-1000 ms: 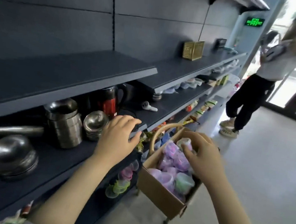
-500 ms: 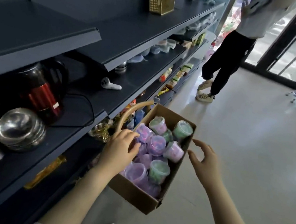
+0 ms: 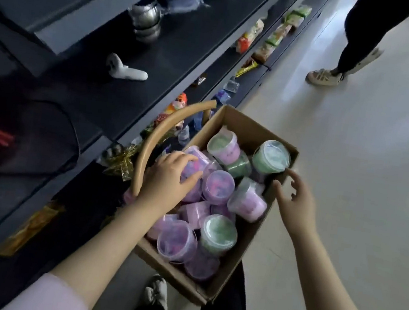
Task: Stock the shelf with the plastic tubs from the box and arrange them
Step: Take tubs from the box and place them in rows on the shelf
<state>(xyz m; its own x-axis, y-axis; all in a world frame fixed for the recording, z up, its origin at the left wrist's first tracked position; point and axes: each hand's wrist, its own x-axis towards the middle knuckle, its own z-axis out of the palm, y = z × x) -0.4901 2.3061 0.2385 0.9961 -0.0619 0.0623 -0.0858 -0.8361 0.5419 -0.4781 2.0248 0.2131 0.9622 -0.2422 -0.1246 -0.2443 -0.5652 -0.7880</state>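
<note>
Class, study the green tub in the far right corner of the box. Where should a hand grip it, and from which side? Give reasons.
Grip the green tub round its lid rim, coming from above. Its lid faces up and stands clear, while the box walls and neighbouring tubs probably block its sides. The open right hand is nearest.

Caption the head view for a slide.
Left hand grips a purple tub in the cardboard box; open right hand hovers by the box's rim.

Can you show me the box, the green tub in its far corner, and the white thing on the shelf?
cardboard box (image 3: 247, 130): head view, bare inner far wall.
green tub (image 3: 272, 155): head view, middle of its lid.
white thing (image 3: 125, 73): head view, its middle.
</note>
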